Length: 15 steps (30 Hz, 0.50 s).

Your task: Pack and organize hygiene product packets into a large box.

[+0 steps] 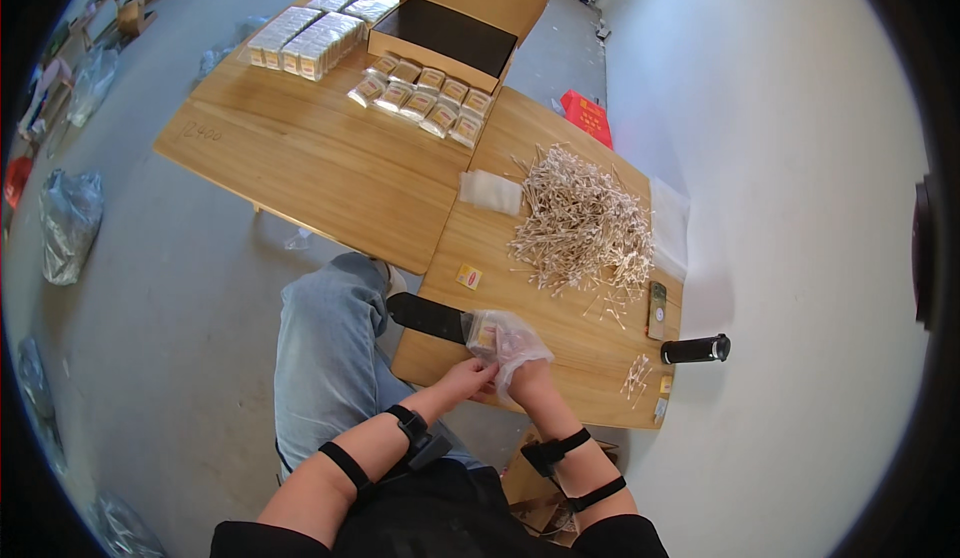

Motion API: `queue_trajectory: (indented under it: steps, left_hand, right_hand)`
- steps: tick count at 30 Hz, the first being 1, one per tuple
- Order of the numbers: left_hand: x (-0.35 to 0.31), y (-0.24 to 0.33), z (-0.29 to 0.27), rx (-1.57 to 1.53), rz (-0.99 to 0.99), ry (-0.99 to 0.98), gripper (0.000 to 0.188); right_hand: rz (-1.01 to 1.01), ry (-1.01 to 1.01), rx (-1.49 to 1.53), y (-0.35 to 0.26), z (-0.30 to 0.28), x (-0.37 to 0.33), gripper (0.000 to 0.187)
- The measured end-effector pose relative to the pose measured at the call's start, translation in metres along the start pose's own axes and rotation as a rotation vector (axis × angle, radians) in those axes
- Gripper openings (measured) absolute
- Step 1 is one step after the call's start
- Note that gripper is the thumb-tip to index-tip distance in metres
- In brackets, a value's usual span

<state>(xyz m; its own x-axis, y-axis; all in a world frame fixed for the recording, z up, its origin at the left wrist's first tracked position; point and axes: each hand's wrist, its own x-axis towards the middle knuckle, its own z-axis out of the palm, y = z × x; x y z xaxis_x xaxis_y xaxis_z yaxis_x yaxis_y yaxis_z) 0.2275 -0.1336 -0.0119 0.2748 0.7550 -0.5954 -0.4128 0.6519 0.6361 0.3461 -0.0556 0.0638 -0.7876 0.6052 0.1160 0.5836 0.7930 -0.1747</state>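
Observation:
My left hand (468,371) and my right hand (520,370) meet at the near edge of a wooden table (300,158). Both pinch a small clear plastic bag (503,336) with a little yellow card inside it. The bag covers part of my right hand. A big heap of cotton swabs (582,223) lies on the table beyond my hands. A small bunch of swabs (636,375) lies to the right of my right hand.
A black flat tool (427,316) lies just left of the bag. A yellow card (469,276), stacked empty bags (490,192), a phone (657,309), a black cylinder (696,349), rows of filled packets (420,98) and an open cardboard box (455,28) stand on the table.

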Motion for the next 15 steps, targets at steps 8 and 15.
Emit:
queue_trajectory:
  steps: [8,15]
  left_hand:
    - [0.011,-0.007,-0.012,0.013,0.028,-0.062,0.028]
    - [0.007,-0.001,-0.016,0.026,0.043,-0.072,0.036]
  right_hand:
    - [0.117,0.021,0.014,-0.003,-0.006,0.016,0.038]
    - [0.059,-0.014,0.100,0.003,0.012,0.013,0.038]
